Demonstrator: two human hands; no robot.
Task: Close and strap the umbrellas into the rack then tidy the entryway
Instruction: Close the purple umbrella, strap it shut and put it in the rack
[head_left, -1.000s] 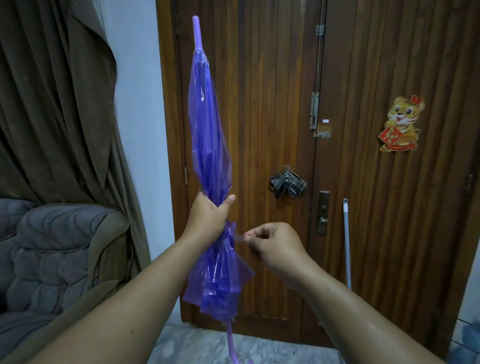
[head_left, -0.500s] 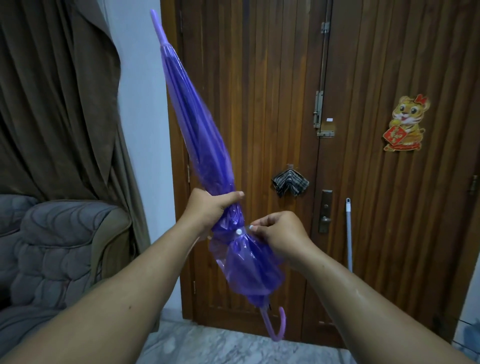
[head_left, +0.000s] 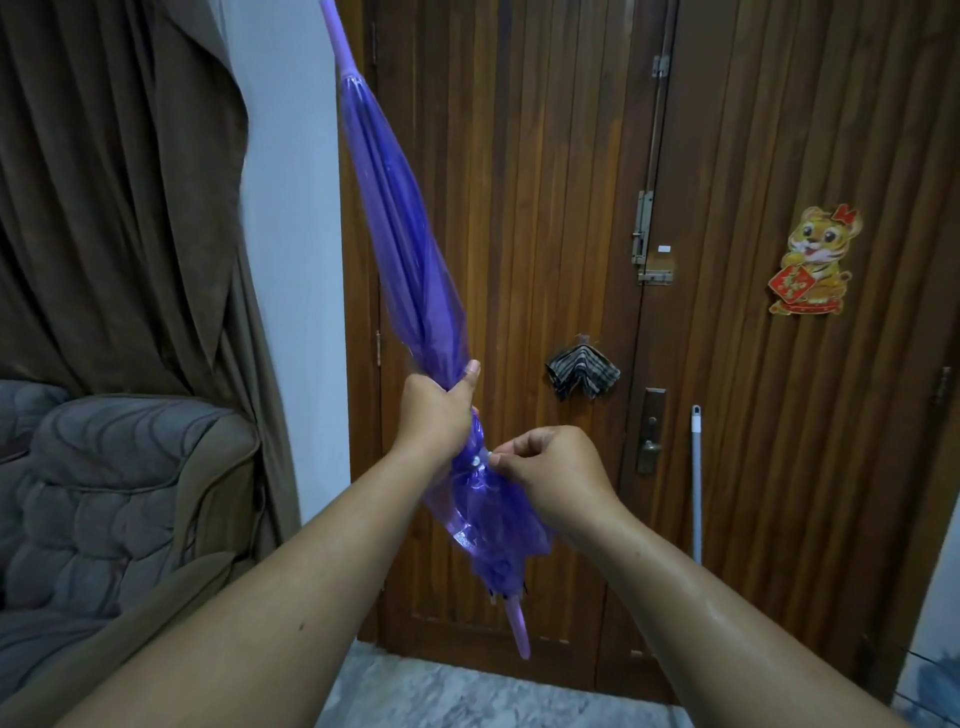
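A folded, see-through purple umbrella (head_left: 400, 228) slants in front of me, tip up at the top left, handle (head_left: 519, 631) down near the floor. My left hand (head_left: 434, 410) is wrapped around its gathered canopy at mid-length. Just below, my right hand (head_left: 550, 467) pinches the thin closing strap (head_left: 480, 460) against the canopy, beside a small white snap. No rack is in view.
A brown wooden double door (head_left: 545, 208) fills the background, with a lock plate (head_left: 652, 431), a checked cloth (head_left: 582, 371) hung on it and a tiger sticker (head_left: 813, 260). A grey pole (head_left: 696, 478) leans against the door. An armchair (head_left: 104, 478) and brown curtain (head_left: 114, 182) are at left.
The umbrella has tilted from upright to slanting, tip to the left. My right hand has brought the strap in from the side to the canopy, by the snap.
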